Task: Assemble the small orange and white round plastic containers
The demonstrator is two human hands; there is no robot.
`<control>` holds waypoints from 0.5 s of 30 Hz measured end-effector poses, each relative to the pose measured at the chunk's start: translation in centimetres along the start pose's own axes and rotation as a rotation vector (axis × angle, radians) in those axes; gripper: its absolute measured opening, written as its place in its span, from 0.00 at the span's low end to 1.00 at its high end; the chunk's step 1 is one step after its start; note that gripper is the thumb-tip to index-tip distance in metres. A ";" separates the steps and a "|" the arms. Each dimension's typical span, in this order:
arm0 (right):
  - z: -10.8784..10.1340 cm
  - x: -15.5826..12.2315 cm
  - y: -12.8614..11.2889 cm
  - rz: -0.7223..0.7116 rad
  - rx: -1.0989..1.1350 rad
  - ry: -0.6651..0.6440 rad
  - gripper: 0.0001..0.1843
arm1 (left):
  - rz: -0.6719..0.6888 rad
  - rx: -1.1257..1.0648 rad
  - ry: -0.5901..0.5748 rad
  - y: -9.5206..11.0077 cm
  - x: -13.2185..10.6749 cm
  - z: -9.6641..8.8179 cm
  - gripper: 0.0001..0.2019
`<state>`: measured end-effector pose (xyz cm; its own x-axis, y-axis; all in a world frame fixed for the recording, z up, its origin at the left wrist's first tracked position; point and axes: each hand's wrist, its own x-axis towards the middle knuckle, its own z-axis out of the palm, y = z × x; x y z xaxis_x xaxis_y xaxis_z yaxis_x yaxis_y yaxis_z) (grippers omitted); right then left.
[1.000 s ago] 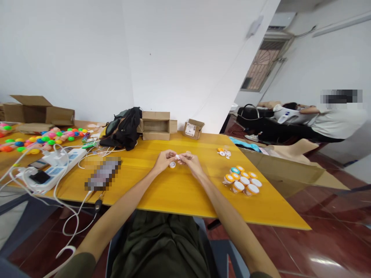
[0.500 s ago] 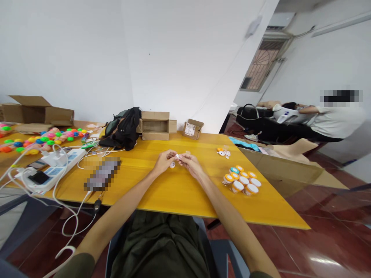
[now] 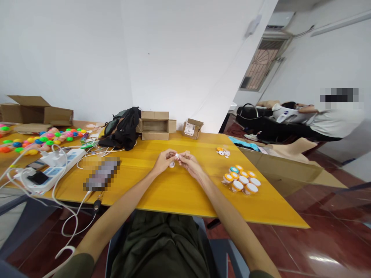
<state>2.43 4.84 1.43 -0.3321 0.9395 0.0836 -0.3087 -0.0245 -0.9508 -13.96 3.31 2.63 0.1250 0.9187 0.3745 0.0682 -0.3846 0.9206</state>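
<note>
Over the middle of the table, my left hand (image 3: 164, 161) and my right hand (image 3: 188, 161) meet at their fingertips. Both are closed in a pinch on a small white piece (image 3: 177, 155) with dark marks, too small to name. Just below the left fingers is a small round white thing (image 3: 172, 165) with a ring-like rim; whether the left hand touches it I cannot tell. Right of my hands stands a group of small clear jars (image 3: 244, 180) with orange, white and teal lids. Behind them lie several loose orange and white pieces (image 3: 223, 153).
A phone (image 3: 102, 173), a power strip (image 3: 62, 170) and cables lie on the left, before colourful balls (image 3: 43, 141). A black bag (image 3: 123, 129) and small cardboard boxes (image 3: 155, 135) line the wall. A large carton (image 3: 269, 170) adjoins the right edge; a person (image 3: 333, 119) sits beyond.
My fingers shift very slightly around the small white piece, which seems to have turned a little. Jars, boxes and phone stay where they were.
</note>
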 end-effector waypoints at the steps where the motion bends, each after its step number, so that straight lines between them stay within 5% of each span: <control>1: 0.0 0.0 0.0 -0.007 -0.010 0.008 0.24 | -0.008 -0.016 -0.003 0.0 0.0 0.0 0.12; 15: 0.8 0.1 -0.6 -0.201 -0.224 0.095 0.23 | -0.082 -0.099 -0.040 0.3 -0.1 -0.5 0.19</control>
<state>1.89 4.69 2.24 -0.1969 0.9458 0.2584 -0.1518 0.2310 -0.9610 -14.48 3.20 2.93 0.1625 0.9416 0.2948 -0.0183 -0.2959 0.9550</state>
